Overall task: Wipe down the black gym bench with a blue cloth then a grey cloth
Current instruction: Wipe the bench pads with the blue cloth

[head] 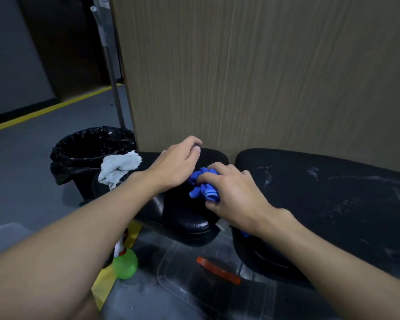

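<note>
The black gym bench shows as two padded parts: a small seat pad (183, 218) in the middle and a long back pad (321, 192) to the right, streaked with pale smears. My right hand (233, 192) presses a bunched blue cloth (203, 188) onto the seat pad. My left hand (178, 165) rests with curled fingers on the seat pad's far edge, holding nothing visible. A crumpled pale grey cloth (118, 167) lies on the seat pad's left end.
A bin lined with a black bag (88, 153) stands left of the bench. A wooden panel (263, 77) rises right behind it. Below the bench are a green spray bottle (125, 264) and a clear plastic box lid (206, 285) with an orange clip.
</note>
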